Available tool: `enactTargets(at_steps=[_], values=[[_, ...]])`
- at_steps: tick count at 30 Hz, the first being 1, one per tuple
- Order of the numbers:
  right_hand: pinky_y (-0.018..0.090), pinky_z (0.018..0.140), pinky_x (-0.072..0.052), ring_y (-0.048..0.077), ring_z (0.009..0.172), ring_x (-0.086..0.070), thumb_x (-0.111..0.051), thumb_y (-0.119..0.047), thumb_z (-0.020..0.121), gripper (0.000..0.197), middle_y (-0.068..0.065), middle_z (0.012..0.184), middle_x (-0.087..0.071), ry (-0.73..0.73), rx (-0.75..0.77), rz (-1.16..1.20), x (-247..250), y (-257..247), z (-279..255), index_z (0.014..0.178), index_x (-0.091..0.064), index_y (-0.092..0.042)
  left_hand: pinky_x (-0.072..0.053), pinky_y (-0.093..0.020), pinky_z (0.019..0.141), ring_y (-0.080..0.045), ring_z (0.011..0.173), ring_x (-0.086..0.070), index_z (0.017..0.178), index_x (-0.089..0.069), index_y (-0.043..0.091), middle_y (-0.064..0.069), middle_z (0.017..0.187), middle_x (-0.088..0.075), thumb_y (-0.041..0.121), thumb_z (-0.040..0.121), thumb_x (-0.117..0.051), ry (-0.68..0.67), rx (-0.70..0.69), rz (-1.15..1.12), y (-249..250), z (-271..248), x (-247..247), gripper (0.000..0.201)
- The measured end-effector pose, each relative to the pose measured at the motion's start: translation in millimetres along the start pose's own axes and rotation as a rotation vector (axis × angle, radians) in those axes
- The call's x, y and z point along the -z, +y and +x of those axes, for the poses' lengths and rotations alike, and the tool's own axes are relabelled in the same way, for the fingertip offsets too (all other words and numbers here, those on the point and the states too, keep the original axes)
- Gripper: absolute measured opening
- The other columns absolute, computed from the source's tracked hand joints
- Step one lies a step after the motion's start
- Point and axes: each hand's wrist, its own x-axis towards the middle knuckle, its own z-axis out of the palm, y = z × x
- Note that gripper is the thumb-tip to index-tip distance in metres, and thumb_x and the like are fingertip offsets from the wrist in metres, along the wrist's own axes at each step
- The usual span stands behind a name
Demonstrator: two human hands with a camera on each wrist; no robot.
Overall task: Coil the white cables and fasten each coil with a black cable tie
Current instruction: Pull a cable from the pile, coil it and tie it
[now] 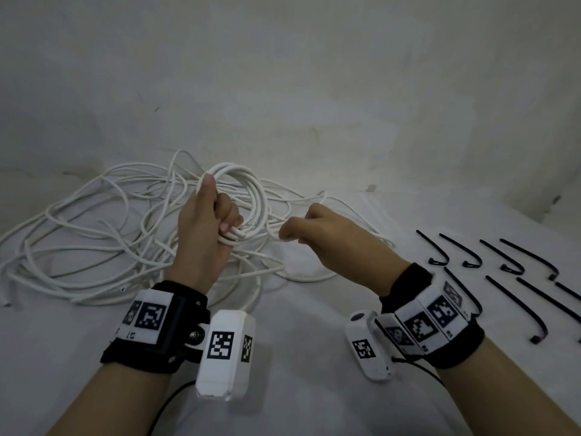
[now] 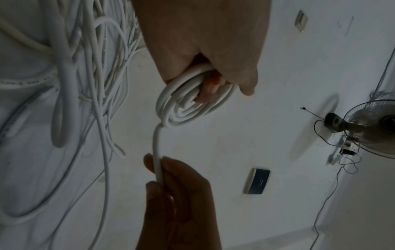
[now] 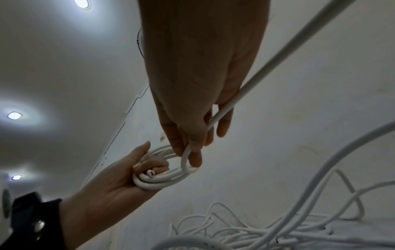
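My left hand (image 1: 209,221) grips a small coil of white cable (image 1: 251,196), held upright above the table; the coil (image 2: 181,104) passes through my curled fingers, and its cut end (image 3: 150,173) shows beside them. My right hand (image 1: 309,231) pinches the strand (image 2: 158,160) that leads off the coil, a short way to its right. That strand (image 3: 222,111) runs through my right fingers and on past the wrist. A loose tangle of white cables (image 1: 81,234) lies on the table behind and left of my hands. Several black cable ties (image 1: 515,262) lie at the right.
The table has a white cloth cover (image 1: 298,388), and a pale wall (image 1: 314,73) rises close behind the tangle. A standing fan (image 2: 371,128) shows in the left wrist view. Ceiling lights (image 3: 13,115) show in the right wrist view.
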Motion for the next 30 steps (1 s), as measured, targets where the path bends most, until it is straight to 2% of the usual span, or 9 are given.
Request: enactTargets(at_steps=[4,8,12,14,18,21,24,27,30], values=[[0.031,0.067,-0.043,0.016,0.081,-0.046,-0.06,0.01,0.084,0.023,0.001,0.085,-0.064,0.139,0.104,-0.013,9.3,8.4,-0.7,0.097,-0.063,-0.009,-0.025,-0.02,0.048,-0.004,0.039,-0.023,0.063,-0.034,0.021,0.011,0.045,-0.025,0.029,0.101,-0.034,-0.004,0.03,-0.033,-0.6,-1.4,-0.5,0.039],[0.036,0.076,-0.041,0.019,0.077,-0.05,-0.067,0.005,0.079,0.025,-0.005,0.082,-0.064,0.185,0.19,-0.18,7.6,5.0,-1.2,0.093,-0.066,-0.016,-0.026,-0.019,0.045,-0.004,0.037,-0.023,0.066,-0.027,0.02,0.01,0.043,-0.025,0.031,0.098,-0.036,0.009,0.066,-0.051,-4.2,-4.3,-4.7,0.035],[0.032,0.085,-0.034,0.017,0.078,-0.048,-0.069,0.001,0.079,0.022,-0.007,0.081,-0.064,0.181,0.304,-0.262,9.6,-3.0,-0.8,0.09,-0.067,-0.019,-0.027,-0.019,0.044,-0.004,0.036,-0.023,0.067,-0.028,0.021,0.01,0.043,-0.024,0.037,0.089,-0.042,0.015,0.081,-0.053,-4.0,-5.8,-6.9,0.031],[0.032,0.078,-0.035,0.019,0.076,-0.051,-0.068,-0.003,0.079,0.018,-0.006,0.08,-0.065,0.153,0.369,-0.281,11.7,-11.5,1.1,0.087,-0.068,-0.019,-0.029,-0.019,0.043,-0.004,0.035,-0.023,0.068,-0.029,0.02,0.01,0.043,-0.024,0.039,0.087,-0.044,0.004,0.095,-0.053,-3.3,-5.8,-7.8,0.031],[0.032,0.057,-0.041,0.022,0.066,-0.053,-0.069,-0.005,0.076,0.011,-0.002,0.071,-0.064,0.061,0.468,-0.226,16.6,-31.1,9.8,0.08,-0.066,-0.014,-0.031,-0.017,0.04,-0.004,0.035,-0.023,0.069,-0.032,0.018,0.009,0.042,-0.024,0.036,0.098,-0.032,-0.036,0.198,-0.028,-1.2,-10.9,-17.6,0.035],[0.031,0.046,-0.043,0.021,0.06,-0.051,-0.072,0.004,0.068,0.034,0.006,0.072,-0.058,0.02,0.422,-0.085,21.7,-44.3,15.1,0.089,-0.052,-0.012,-0.025,-0.017,0.038,-0.006,0.039,-0.024,0.069,-0.033,0.017,0.005,0.047,-0.024,0.045,0.086,-0.043,-0.074,0.266,0.067,-1.5,-18.5,-22.8,0.034],[0.028,0.044,-0.038,0.017,0.059,-0.045,-0.073,-0.001,0.065,0.048,0.006,0.075,-0.057,-0.014,0.419,-0.113,21.6,-53.3,20.2,0.094,-0.038,-0.017,-0.026,-0.022,0.042,-0.012,0.05,-0.032,0.069,-0.041,0.018,-0.003,0.058,-0.029,0.052,0.083,-0.05,-0.137,0.335,0.183,-2.3,-26.2,-24.6,0.038],[0.024,0.044,-0.028,0.022,0.055,-0.05,-0.082,-0.014,0.051,0.053,0.002,0.07,-0.058,0.037,0.398,-0.145,21.3,-50.7,27.5,0.089,-0.045,-0.018,-0.04,-0.019,0.045,-0.011,0.052,-0.054,0.08,-0.053,0.012,-0.004,0.057,-0.053,0.037,0.098,-0.038,-0.204,0.413,0.215,-2.1,-32.9,-31.2,0.034],[0.026,0.05,-0.024,0.019,0.056,-0.039,-0.08,-0.022,0.051,0.059,-0.007,0.071,-0.042,0.008,0.335,-0.088,19.6,-46.8,31.1,0.082,-0.03,-0.026,-0.042,-0.021,0.051,-0.013,0.065,-0.054,0.083,-0.052,0.013,-0.007,0.07,-0.052,0.008,0.096,-0.039,-0.22,0.356,0.32,-6.4,-34.5,-30.8,0.019]])
